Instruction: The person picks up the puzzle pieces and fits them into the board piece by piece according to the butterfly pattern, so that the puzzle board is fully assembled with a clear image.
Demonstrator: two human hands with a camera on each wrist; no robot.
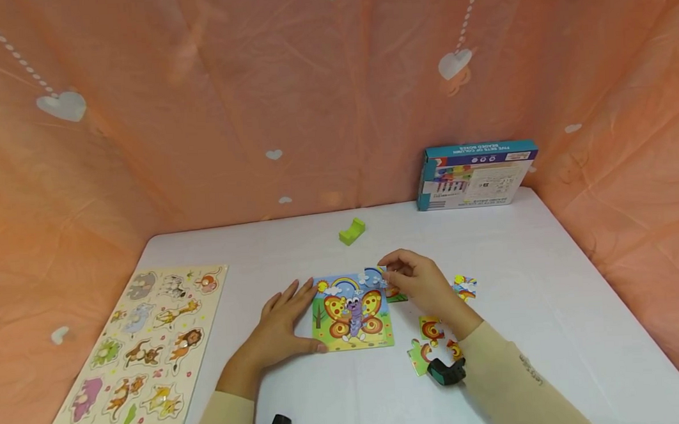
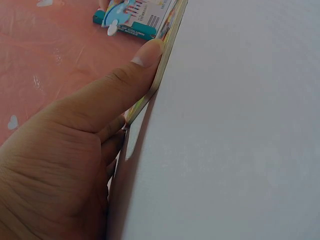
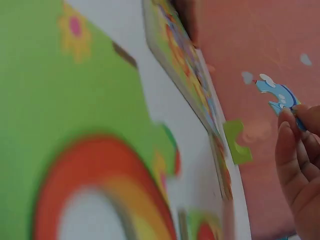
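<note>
A square butterfly puzzle board (image 1: 354, 336) lies flat on the white table. My left hand (image 1: 279, 327) rests along its left side, fingers straight and spread, the thumb touching the lower corner; the left wrist view shows the thumb (image 2: 142, 62) against the board's edge. Over the board's upper right corner, my right hand (image 1: 421, 283) pinches a blue jigsaw piece (image 3: 287, 95) with part of a rainbow on it. Another puzzle piece (image 1: 398, 296) lies partly hidden below that hand. More loose pieces (image 1: 419, 359) lie near the right forearm, some partly covered by it.
An animal peg puzzle board (image 1: 169, 365) lies at the left. A small green block (image 1: 352, 231) sits behind the butterfly board. At the back right, a teal box (image 1: 476, 176) stands against the orange curtain (image 1: 310, 98). One loose piece (image 1: 464, 287) lies beyond the right wrist.
</note>
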